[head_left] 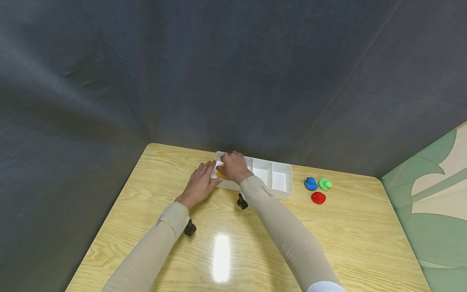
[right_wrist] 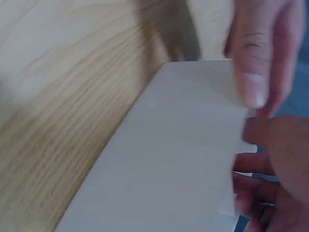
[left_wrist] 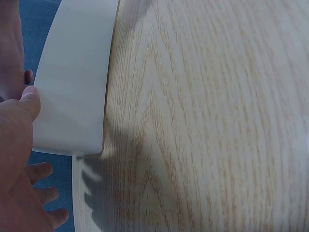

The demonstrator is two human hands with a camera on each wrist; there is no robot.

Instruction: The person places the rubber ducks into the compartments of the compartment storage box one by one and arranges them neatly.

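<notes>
A white divided box (head_left: 283, 194) stands near the table's far edge. My right hand (head_left: 235, 167) reaches into its left part, the fingers curled round a yellow rubber duck (head_left: 220, 173) that is mostly hidden by the hand. At the box's left end is my left hand (head_left: 198, 184), its fingers straight and its thumb at the front rim. The left wrist view shows that left hand (left_wrist: 19, 159) by the corner of the box (left_wrist: 72, 87), fingers spread past the end. In the right wrist view, curled fingers of my right hand (right_wrist: 285, 169) are inside the rim.
To the right of the box lie a blue rubber duck (head_left: 311, 183), a green one (head_left: 325, 184) and a red one (head_left: 318, 198). The wooden table (head_left: 350, 235) meets a dark curtain (head_left: 233, 81) behind the box. A patterned panel (head_left: 438, 202) borders the right side.
</notes>
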